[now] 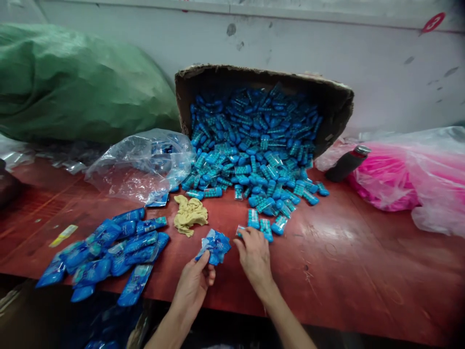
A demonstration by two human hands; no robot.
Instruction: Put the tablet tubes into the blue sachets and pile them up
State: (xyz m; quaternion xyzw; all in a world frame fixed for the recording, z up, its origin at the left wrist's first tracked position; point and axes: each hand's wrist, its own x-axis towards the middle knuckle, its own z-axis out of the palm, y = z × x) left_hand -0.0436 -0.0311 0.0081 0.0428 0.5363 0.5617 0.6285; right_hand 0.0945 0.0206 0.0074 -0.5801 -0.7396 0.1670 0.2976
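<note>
My left hand [198,276] pinches a flat, crinkled blue printed plastic pouch [215,246] between thumb and fingers. To its right, my right hand [254,252] is closed with curled fingers on a small clear-wrapped blue packet [240,230], mostly covered by the fingertips. Just beyond that hand lie a few more small blue-and-teal packets [253,218]. They trail from a big heap [254,160] spilling out of a cardboard box [337,114] tipped on its side. Left of my left hand is a pile of plump blue printed pouches [105,242].
A crumpled yellow cloth [189,214] and a clear plastic bag [141,162] lie on the red table [348,252]. A green sack [80,87] stands at the back left. On the right are a dark bottle [347,165] and a bag of pink items [388,179].
</note>
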